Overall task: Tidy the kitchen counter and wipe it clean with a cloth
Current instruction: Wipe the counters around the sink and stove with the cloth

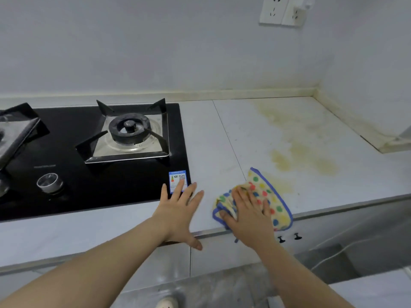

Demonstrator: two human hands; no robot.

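Head view: right hand flat on top of the cloth, fingers straight and slightly spread, pressing down; thumb sits at the cloth's bunched near-left fold, can't tell if it's hooked under. Cloth is cream with coloured dots and blue trim. It lies on the counter at the near edge, right of the hob, and its near-right corner looks to overhang the front lip. Left hand braces flat, fingers spread, fingertips on the hob's near-right corner by the blue sticker, thumb dropped over the counter front. Yellow stain runs from just beside the cloth's far-right edge out toward the far-right corner, looks untouched. Counter otherwise bare, so I'd judge tidying done and wiping barely into the dirty zone. Risks: cloth is folded over on the left, so little contact area, and a pass could smear the stain rather than lift it. A stroke back toward the near edge could drag the cloth off, since part of it is probably past the lip. The stain looks dried, so light pressure may not shift it. Leaning further right loads the left fingertips on the hob glass, where they might slip.
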